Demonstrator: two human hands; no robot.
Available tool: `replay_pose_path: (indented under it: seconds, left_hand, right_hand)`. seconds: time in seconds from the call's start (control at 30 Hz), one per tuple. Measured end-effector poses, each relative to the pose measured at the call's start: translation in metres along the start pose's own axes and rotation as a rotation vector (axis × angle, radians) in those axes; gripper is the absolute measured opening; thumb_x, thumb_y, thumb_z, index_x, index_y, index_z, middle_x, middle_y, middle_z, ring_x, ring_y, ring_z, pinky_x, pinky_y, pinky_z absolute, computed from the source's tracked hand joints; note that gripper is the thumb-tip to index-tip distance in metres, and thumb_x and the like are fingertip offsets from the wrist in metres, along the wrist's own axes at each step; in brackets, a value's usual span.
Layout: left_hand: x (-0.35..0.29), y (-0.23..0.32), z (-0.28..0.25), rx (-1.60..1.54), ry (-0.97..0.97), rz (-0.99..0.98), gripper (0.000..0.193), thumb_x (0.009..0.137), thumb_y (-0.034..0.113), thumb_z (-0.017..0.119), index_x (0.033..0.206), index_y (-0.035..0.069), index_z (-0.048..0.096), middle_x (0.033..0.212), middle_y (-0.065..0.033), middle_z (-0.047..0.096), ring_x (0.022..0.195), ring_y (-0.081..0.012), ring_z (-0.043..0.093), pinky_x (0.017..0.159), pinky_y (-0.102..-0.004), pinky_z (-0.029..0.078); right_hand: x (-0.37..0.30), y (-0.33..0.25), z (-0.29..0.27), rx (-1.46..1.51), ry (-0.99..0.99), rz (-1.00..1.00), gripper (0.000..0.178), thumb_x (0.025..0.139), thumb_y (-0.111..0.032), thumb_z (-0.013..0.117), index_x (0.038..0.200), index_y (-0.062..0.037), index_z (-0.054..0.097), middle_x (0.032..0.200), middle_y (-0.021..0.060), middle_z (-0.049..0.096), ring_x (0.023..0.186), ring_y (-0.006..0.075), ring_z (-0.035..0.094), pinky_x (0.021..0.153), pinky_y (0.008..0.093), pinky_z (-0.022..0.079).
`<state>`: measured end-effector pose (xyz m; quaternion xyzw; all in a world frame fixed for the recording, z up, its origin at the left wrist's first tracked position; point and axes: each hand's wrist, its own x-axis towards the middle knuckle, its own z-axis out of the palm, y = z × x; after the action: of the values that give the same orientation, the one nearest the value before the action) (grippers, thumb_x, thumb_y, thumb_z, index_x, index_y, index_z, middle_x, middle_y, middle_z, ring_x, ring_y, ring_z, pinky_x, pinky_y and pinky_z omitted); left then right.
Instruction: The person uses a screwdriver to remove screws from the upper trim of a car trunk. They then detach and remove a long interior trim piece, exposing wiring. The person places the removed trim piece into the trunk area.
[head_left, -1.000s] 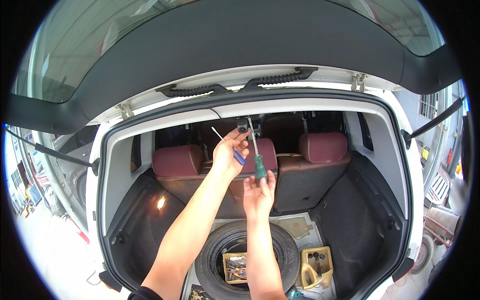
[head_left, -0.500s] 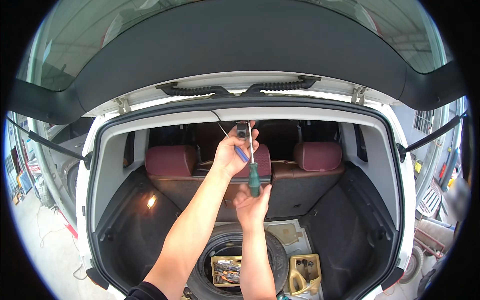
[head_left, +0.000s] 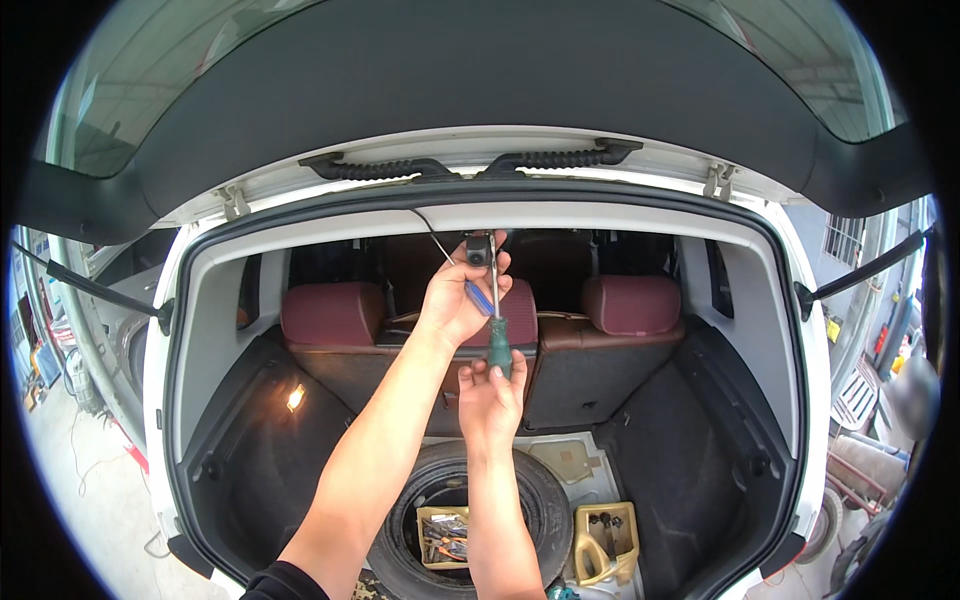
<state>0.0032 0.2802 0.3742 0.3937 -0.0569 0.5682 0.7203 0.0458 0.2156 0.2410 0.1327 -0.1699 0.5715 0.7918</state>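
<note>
Up under the tailgate opening, my left hand [head_left: 460,302] is closed round a small black camera [head_left: 478,251]. A slim blue-handled tool [head_left: 479,298], which looks like a small screwdriver, is tucked in the same hand. Below it, my right hand [head_left: 490,405] grips the lower end of a green-handled screwdriver [head_left: 500,345] with its fingertips. Its metal shaft points up alongside the camera; the tip is hidden by the camera and fingers. A thin black cable [head_left: 428,222] hangs from the roof edge toward my left hand.
Beneath my forearms lies a spare tyre [head_left: 545,500] with a tray of tools [head_left: 445,538] inside it. Right of it stands a cut-open yellow jug [head_left: 607,545] with dark parts. Maroon headrests [head_left: 632,305] are beyond; the raised tailgate [head_left: 480,80] hangs overhead.
My right-hand fingers have closed more round the end of the green screwdriver handle. The whole view has shifted slightly. My left hand keeps its hold on the camera and blue-handled tool.
</note>
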Motion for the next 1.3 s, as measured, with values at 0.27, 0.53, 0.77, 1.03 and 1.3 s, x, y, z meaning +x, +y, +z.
replay_pose_path:
  seconds: [0.27, 0.53, 0.77, 1.03, 1.3]
  left_hand:
    - [0.001, -0.004, -0.004, -0.064, -0.089, 0.005, 0.032, 0.084, -0.006, 0.049, 0.112, 0.007, 0.057, 0.118, -0.0114, 0.061, 0.085, -0.021, 0.061, 0.066, -0.032, 0.048]
    - [-0.007, -0.019, -0.009, -0.11, -0.086, -0.022, 0.023, 0.093, 0.006, 0.05, 0.115, 0.004, 0.057, 0.113, -0.0104, 0.062, 0.082, -0.0186, 0.059, 0.066, -0.0292, 0.047]
    - [-0.035, -0.035, -0.039, -0.154, -0.009, -0.027, 0.024, 0.098, 0.027, 0.051, 0.105, 0.006, 0.058, 0.09, -0.0048, 0.063, 0.073, -0.0152, 0.055, 0.063, -0.0263, 0.045]
    - [-0.054, 0.002, -0.048, 0.078, 0.413, 0.224, 0.015, 0.099, 0.016, 0.045, 0.092, 0.005, 0.055, 0.092, -0.0103, 0.065, 0.08, -0.0238, 0.062, 0.067, -0.032, 0.051]
    - [-0.056, 0.029, -0.025, 0.376, 0.307, 0.158, 0.014, 0.099, 0.016, 0.047, 0.096, 0.005, 0.054, 0.086, -0.0051, 0.06, 0.053, -0.0056, 0.039, 0.042, -0.0186, 0.029]
  right_hand:
    - [-0.001, -0.008, -0.005, -0.23, 0.032, 0.055, 0.039, 0.098, -0.038, 0.047, 0.117, -0.0042, 0.05, 0.088, 0.008, 0.057, 0.059, 0.0147, 0.048, 0.058, 0.0332, 0.042]
    - [-0.02, -0.03, 0.002, -0.366, 0.109, 0.005, 0.034, 0.098, -0.037, 0.049, 0.111, -0.0057, 0.053, 0.086, 0.0086, 0.057, 0.059, 0.015, 0.045, 0.057, 0.0325, 0.039]
    - [-0.048, -0.041, -0.022, -0.502, 0.167, 0.019, 0.039, 0.098, -0.035, 0.049, 0.115, 0.0002, 0.051, 0.084, 0.0083, 0.057, 0.055, 0.0132, 0.049, 0.053, 0.0295, 0.043]
    - [-0.075, -0.031, -0.032, -0.605, 0.144, 0.124, 0.037, 0.098, -0.038, 0.048, 0.109, -0.003, 0.052, 0.074, 0.0049, 0.052, 0.052, 0.0096, 0.04, 0.05, 0.0262, 0.037]
    - [-0.041, 0.004, 0.01, -0.334, 0.039, 0.176, 0.038, 0.098, -0.043, 0.047, 0.101, -0.005, 0.049, 0.075, 0.0033, 0.049, 0.055, 0.0098, 0.037, 0.053, 0.0269, 0.032]
